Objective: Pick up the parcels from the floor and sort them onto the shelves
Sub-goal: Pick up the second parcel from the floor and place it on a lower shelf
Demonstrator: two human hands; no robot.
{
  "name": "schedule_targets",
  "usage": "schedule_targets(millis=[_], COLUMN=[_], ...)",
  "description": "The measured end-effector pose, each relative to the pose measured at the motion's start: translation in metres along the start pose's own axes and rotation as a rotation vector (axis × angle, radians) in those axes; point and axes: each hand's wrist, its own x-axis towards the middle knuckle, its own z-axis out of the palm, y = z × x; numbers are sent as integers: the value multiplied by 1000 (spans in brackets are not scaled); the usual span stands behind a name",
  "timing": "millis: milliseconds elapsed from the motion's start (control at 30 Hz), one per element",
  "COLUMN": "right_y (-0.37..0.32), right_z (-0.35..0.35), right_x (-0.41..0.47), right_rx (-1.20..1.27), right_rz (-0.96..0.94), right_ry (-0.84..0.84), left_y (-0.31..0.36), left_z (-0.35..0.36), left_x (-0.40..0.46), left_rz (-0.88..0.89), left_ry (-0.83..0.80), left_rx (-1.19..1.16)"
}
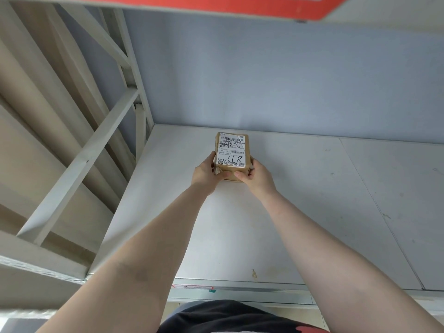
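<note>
Nearest to us, our two bare forearms reach forward over the front edge of the shelf [300, 212], a pale grey board that is otherwise bare in what we can see. Further in, our left hand [207, 175] wraps the near left corner of the parcel [231, 153], thumb curled along its near edge, and our right hand [258, 176] mirrors it on the near right corner, fingers curled closed around the side. Both hands pinch the parcel between them.

The parcel is a small brown box with a white shipping label [231, 152] facing up, marked by hand in black. It sits well back on the shelf, left of centre, near the rear edge and apart from the back wall [288, 75]. Whether its base already rests on the board we cannot tell.

We judge this parcel to be almost placed; letting go is what remains for it. The floor is out of view, so how many parcels are left we cannot say.
</note>
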Motion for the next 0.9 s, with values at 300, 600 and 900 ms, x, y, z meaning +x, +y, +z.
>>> schedule_targets(millis=[300,600,900], right_y=[1,-5,-47], right_z=[0,-6,-26], right_x=[2,-11,-61], right_rx=[-30,-69,45], right_rz=[49,140,181], right_ry=[-1,5,178], left_y=[6,5,30], left_z=[-1,-5,-11], left_x=[-5,-17,-66], left_rz=[-40,-154,-184], left_ry=[-7,20,203], left_rx=[2,9,-260])
